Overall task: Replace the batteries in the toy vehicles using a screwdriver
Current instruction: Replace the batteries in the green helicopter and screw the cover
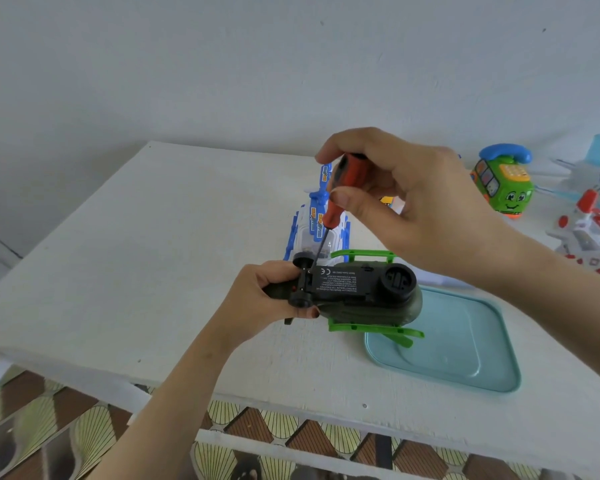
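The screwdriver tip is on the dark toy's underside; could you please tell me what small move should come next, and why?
Probably turn the screwdriver to loosen the screw: the right hand pinches its red handle, the tip meets the black base of the upturned toy near the axle, and the left hand steadies it.

Left hand (257,299) with dark-polished thumbnail, right hand (423,216) with short plain nails, bare forearms

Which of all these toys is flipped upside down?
The dark green toy gripped by the left hand: its wheels and label face up under the screwdriver. The smiling green bus sits upright.
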Demonstrator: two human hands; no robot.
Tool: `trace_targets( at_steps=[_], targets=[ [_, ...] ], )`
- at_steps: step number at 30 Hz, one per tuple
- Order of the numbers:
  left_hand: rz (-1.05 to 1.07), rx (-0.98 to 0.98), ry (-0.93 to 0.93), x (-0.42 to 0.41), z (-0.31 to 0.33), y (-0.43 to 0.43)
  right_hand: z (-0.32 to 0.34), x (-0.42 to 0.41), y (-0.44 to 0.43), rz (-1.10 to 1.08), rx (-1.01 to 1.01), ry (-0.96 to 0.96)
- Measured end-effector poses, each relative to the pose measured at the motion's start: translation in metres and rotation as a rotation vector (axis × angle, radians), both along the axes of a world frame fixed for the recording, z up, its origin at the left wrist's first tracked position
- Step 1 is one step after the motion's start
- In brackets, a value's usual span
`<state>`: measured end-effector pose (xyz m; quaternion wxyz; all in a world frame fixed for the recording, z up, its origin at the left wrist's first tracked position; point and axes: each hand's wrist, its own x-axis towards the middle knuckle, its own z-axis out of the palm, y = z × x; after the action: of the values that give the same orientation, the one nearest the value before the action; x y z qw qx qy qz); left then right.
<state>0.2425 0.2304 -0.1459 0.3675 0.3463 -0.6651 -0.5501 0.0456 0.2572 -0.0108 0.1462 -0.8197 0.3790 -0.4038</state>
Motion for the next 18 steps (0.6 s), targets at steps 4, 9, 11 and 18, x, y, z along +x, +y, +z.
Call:
trace_targets(
  at_steps=[4, 9, 11, 18],
  targets=[
    [0.001, -0.006, 0.008, -0.0004, 0.001, 0.0005, 0.0003, -0.0003, 0.0003, 0.013, -0.008, -0.008],
    [-0.018, -0.02, 0.012, -0.0009, 0.0019, 0.0004, 0.0002, 0.0009, 0.0001, 0.007, -0.001, 0.018],
    [-0.022, -0.016, 0.018, -0.0009, 0.0019, 0.0004, 0.0011, 0.0014, 0.0001, 0.004, -0.003, 0.032],
    [-0.014, -0.036, 0.02, -0.0003, 0.0, -0.0002, 0.0067, 0.0094, -0.0032, -0.001, -0.095, 0.183]
  ],
)
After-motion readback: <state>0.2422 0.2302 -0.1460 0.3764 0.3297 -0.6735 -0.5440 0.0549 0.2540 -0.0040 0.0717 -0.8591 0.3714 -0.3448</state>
